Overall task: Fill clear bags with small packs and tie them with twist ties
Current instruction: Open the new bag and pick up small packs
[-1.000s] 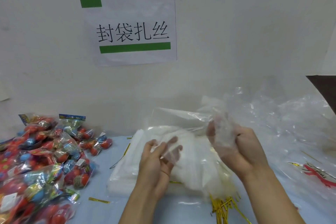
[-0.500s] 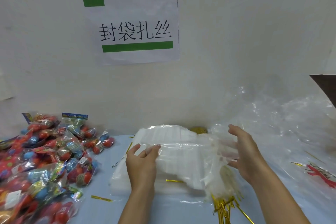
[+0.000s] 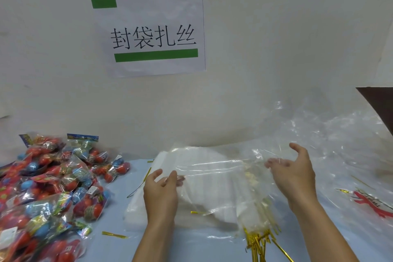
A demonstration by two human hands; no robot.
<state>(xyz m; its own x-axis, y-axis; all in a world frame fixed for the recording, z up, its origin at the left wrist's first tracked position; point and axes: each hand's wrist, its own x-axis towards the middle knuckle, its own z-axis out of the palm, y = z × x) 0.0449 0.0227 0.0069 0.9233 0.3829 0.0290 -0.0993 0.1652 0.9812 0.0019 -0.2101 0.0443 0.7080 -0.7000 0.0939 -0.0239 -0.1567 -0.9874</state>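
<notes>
A clear bag (image 3: 221, 168) is stretched between my hands above a white stack of flat clear bags (image 3: 140, 213). My left hand (image 3: 161, 193) pinches the bag's left edge between thumb and fingers. At the bag's right end, my right hand (image 3: 294, 176) has straight fingers showing through the plastic and its thumb lifted away. A pile of small packs (image 3: 53, 187) with red and blue toys lies at the left. A bundle of gold twist ties (image 3: 258, 242) lies under the bag's near right corner.
Loose gold twist ties (image 3: 113, 234) lie on the light blue table (image 3: 191, 247). Crumpled clear plastic (image 3: 340, 144) is heaped at the right, with a red-printed bag (image 3: 370, 204) on it. A paper sign (image 3: 148, 32) hangs on the wall behind.
My hands were close together working the bag between the fingers. They have moved apart, left hand leftward and right hand rightward, and the bag is now spread wide and lower over the stack.
</notes>
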